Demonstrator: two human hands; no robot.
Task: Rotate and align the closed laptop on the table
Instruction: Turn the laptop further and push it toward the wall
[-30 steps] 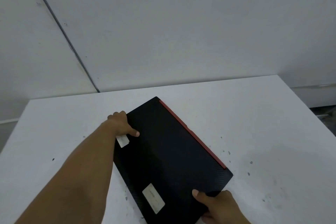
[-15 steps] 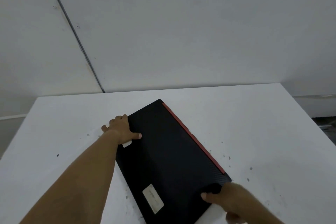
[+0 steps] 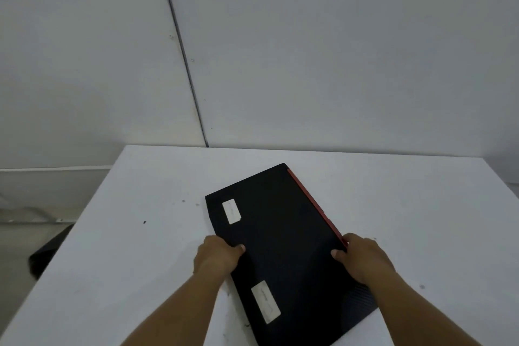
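Note:
A closed black laptop (image 3: 283,236) with a red strip along its right edge and two white stickers lies at an angle on the white table (image 3: 134,255), its long side running away from me and slightly leftward. My left hand (image 3: 217,257) grips the laptop's left long edge near the middle, thumb on top. On the right long edge, over the red strip, my right hand (image 3: 363,260) holds on with the thumb resting on the lid.
The table's back edge meets a pale wall with a dark vertical seam (image 3: 182,50). A dark object (image 3: 46,253) sits on the floor beside the table's left edge. Small dark specks dot the tabletop.
Both hands have shifted to the middle of the laptop's long edges: the left slid nearer, uncovering the far sticker, the right moved up from the near corner. The view has swung left.

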